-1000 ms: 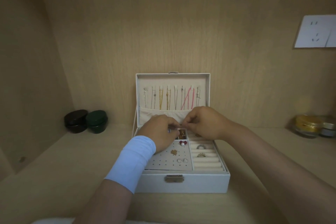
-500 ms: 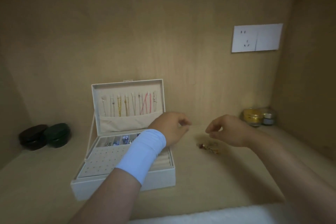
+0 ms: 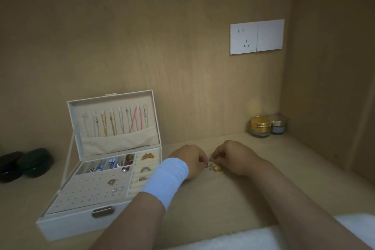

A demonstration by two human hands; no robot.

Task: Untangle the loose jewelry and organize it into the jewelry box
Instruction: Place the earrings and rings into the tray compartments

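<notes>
A white jewelry box (image 3: 81, 223) stands open at the left of the wooden shelf, with several chains hung in its lid (image 3: 113, 122) and earrings and rings in its tray. To its right lies a small tangle of loose gold jewelry (image 3: 214, 167). My left hand (image 3: 189, 161), with a white wristband, and my right hand (image 3: 233, 157) meet over that tangle, fingertips curled and pinching at it from both sides. Most of the tangle is hidden under the fingers.
Two dark round cases (image 3: 24, 164) sit at the far left. A gold jar (image 3: 260, 127) and a small silver-lidded jar (image 3: 278, 125) stand in the back right corner. A wall socket (image 3: 256, 36) is on the back panel. White fabric (image 3: 243, 239) lines the front edge.
Both hands left the jewelry box and moved right to the loose tangle on the shelf; they now pinch it. The view swung right.
</notes>
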